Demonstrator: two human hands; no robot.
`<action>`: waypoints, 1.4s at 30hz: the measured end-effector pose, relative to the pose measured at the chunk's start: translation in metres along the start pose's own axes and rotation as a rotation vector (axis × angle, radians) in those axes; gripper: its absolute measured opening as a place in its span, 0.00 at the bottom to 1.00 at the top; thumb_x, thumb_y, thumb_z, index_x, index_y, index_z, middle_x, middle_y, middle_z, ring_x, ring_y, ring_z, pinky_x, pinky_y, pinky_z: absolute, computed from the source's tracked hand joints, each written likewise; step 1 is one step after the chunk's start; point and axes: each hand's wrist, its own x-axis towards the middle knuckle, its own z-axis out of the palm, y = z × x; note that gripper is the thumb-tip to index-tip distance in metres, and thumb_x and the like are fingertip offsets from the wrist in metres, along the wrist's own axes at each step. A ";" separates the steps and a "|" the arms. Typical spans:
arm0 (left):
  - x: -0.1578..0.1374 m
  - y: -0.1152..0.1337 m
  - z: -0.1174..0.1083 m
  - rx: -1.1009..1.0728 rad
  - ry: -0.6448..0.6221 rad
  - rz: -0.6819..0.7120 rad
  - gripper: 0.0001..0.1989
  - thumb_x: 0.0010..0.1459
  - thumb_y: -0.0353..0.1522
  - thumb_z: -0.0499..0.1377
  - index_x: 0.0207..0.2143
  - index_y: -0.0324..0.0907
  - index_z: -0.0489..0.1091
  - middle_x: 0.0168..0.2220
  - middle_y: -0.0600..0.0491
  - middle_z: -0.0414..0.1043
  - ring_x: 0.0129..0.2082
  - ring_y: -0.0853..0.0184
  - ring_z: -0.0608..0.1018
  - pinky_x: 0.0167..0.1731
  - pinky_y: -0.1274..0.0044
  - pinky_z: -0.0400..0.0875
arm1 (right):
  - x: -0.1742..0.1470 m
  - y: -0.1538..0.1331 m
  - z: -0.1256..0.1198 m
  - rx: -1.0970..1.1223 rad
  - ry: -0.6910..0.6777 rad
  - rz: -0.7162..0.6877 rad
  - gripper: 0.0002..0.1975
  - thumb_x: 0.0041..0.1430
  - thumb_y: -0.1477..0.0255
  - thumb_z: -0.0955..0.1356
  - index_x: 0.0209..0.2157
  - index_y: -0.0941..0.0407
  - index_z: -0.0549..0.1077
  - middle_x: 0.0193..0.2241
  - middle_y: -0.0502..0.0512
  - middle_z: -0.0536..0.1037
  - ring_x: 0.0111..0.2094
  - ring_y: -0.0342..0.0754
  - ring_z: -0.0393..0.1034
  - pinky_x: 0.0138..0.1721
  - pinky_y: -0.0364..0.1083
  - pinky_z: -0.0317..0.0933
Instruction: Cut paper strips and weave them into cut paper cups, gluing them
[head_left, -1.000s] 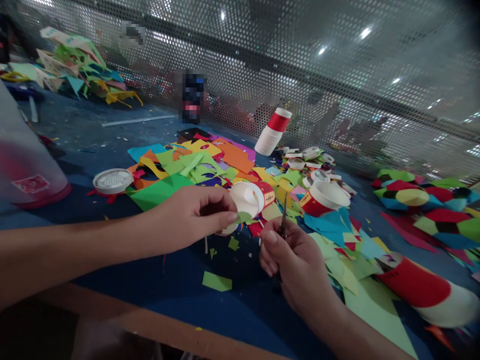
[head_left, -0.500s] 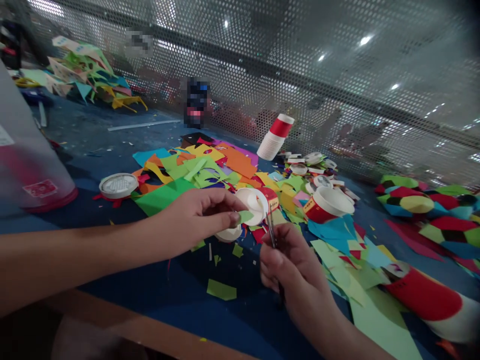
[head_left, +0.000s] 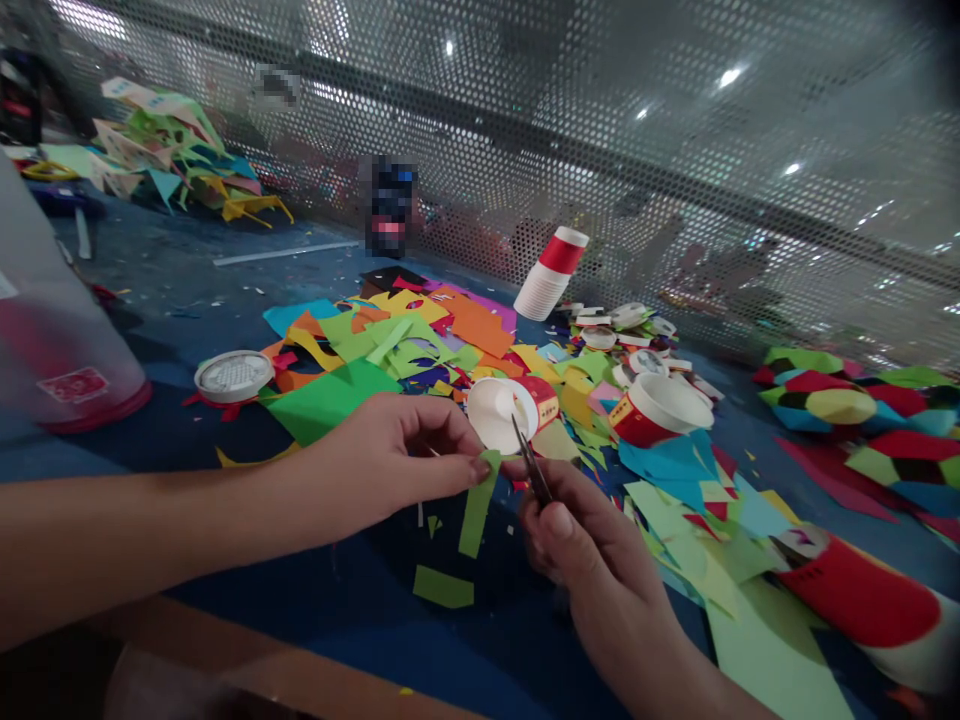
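Between the thumb and fingers of my left hand is a strip of green paper, hanging down toward me. My right hand is closed around a pair of dark scissors, their tips pointing up and away, just right of the strip. Its fingers reach close to the strip's top; whether they touch it I cannot tell. Behind both hands a cut red and white paper cup lies on its side. A loose green paper piece lies on the blue table below the strip.
Coloured paper scraps cover the middle. A stack of paper cups leans beyond them, near the perforated metal panel. A cup rim piece and red cup lie right. A translucent container stands left.
The green paper at my left fingertips, small and flat before, now shows as a long hanging strip. The scissors have tilted leftward, and my right fingers have come nearer to my left hand.
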 end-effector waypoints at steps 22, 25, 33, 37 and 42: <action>-0.004 0.000 0.004 0.056 -0.093 -0.005 0.08 0.50 0.37 0.62 0.24 0.42 0.69 0.26 0.58 0.69 0.29 0.70 0.71 0.32 0.79 0.65 | -0.004 0.003 0.000 0.155 -0.284 0.135 0.17 0.66 0.53 0.64 0.33 0.52 0.65 0.23 0.44 0.53 0.24 0.42 0.45 0.23 0.43 0.47; -0.004 -0.001 0.004 0.065 -0.094 0.001 0.08 0.50 0.37 0.62 0.24 0.43 0.69 0.26 0.58 0.69 0.29 0.70 0.71 0.31 0.80 0.65 | -0.003 0.004 0.000 0.162 -0.288 0.129 0.17 0.66 0.53 0.64 0.33 0.52 0.65 0.23 0.44 0.53 0.23 0.42 0.45 0.23 0.43 0.47; -0.004 0.003 0.005 0.084 -0.081 0.014 0.07 0.49 0.35 0.61 0.23 0.43 0.69 0.25 0.59 0.68 0.27 0.71 0.70 0.29 0.81 0.64 | -0.001 0.000 0.000 0.148 -0.304 0.107 0.16 0.66 0.54 0.65 0.33 0.53 0.68 0.24 0.44 0.55 0.23 0.42 0.45 0.22 0.42 0.45; -0.005 0.003 0.004 0.075 -0.084 0.012 0.07 0.49 0.35 0.61 0.23 0.42 0.68 0.24 0.59 0.68 0.27 0.71 0.69 0.29 0.81 0.64 | -0.002 0.001 0.000 0.149 -0.307 0.119 0.16 0.66 0.54 0.65 0.34 0.52 0.69 0.24 0.45 0.56 0.24 0.41 0.46 0.22 0.42 0.46; -0.005 0.002 0.003 0.062 -0.095 0.005 0.08 0.50 0.36 0.62 0.23 0.42 0.69 0.25 0.58 0.68 0.28 0.70 0.70 0.30 0.80 0.64 | -0.005 0.005 -0.001 0.176 -0.282 0.148 0.16 0.66 0.54 0.64 0.34 0.52 0.70 0.24 0.44 0.54 0.24 0.42 0.45 0.22 0.42 0.46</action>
